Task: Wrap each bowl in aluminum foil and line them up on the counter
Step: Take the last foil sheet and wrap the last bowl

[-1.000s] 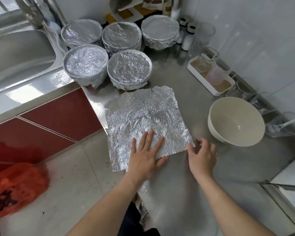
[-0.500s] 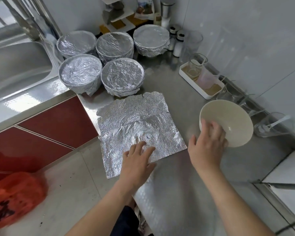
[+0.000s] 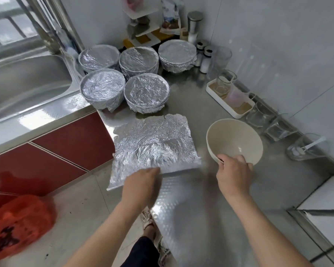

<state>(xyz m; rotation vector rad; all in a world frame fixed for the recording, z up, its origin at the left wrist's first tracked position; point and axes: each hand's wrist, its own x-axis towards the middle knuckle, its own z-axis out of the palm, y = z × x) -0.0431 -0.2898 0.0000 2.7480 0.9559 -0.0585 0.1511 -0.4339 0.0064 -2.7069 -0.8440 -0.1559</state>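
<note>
The bare cream bowl (image 3: 237,139) sits to the right of the foil sheet, tipped so its inside faces the camera. The right hand (image 3: 234,176) grips its near rim, fingers curled over the edge. Whether the bowl's base rests on the steel worktop (image 3: 201,209) or is just off it cannot be told.

The crinkled foil sheet (image 3: 154,143) lies flat on the worktop left of the bowl, with a round dent pressed into its middle. Its near left corner hangs out past the worktop's edge, over the floor. The left hand (image 3: 141,182) is at the sheet's near edge with its back to the camera. The fingers are blurred and mostly hidden, so it cannot be told whether they pinch the foil or only touch it.

Beyond the sheet stand five foil-covered bowls (image 3: 147,93), two in a nearer row and three behind, packed close together. Left of them is the sink (image 3: 27,81). At the far right a white tray (image 3: 229,105) holds glass cups against the wall. An orange plastic bag (image 3: 17,224) lies on the floor at near left, below the red cabinet fronts (image 3: 71,139).
</note>
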